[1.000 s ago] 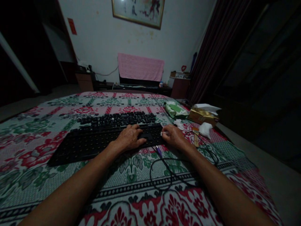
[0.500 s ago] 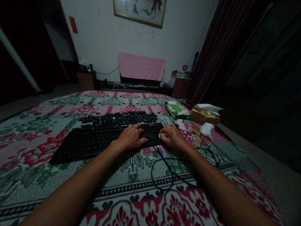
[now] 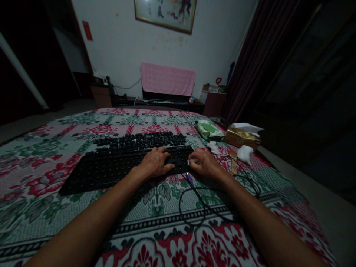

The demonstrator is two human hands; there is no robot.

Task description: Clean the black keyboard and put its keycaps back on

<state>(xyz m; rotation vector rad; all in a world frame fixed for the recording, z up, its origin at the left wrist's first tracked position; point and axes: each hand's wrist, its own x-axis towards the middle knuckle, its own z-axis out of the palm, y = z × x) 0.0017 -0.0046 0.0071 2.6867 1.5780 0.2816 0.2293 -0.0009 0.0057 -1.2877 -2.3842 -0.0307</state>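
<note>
A black keyboard base point(image 3: 111, 168) with its keys off lies on the flowered bedspread point(image 3: 155, 207). Behind it lies a heap of loose black keycaps point(image 3: 141, 140). My left hand point(image 3: 154, 163) rests on the base's right part, fingers spread flat on it. My right hand point(image 3: 203, 162) is at the base's right end, fingers pinched on a small white wad point(image 3: 190, 161), perhaps a wipe. The keyboard's black cable point(image 3: 200, 200) loops on the cloth below my hands, its purple plug point(image 3: 189, 178) near the base.
To the right lie a green wipes pack point(image 3: 209, 129), a gold tissue box point(image 3: 240, 136), crumpled white tissues point(image 3: 244, 152) and a small wooden stick point(image 3: 233, 163). The bed's edge drops off at the right. A pink cloth point(image 3: 167, 78) covers furniture at the far wall.
My right hand has slid slightly left along the base's right end with the white wad. My left hand stays put. The view has shifted a little.
</note>
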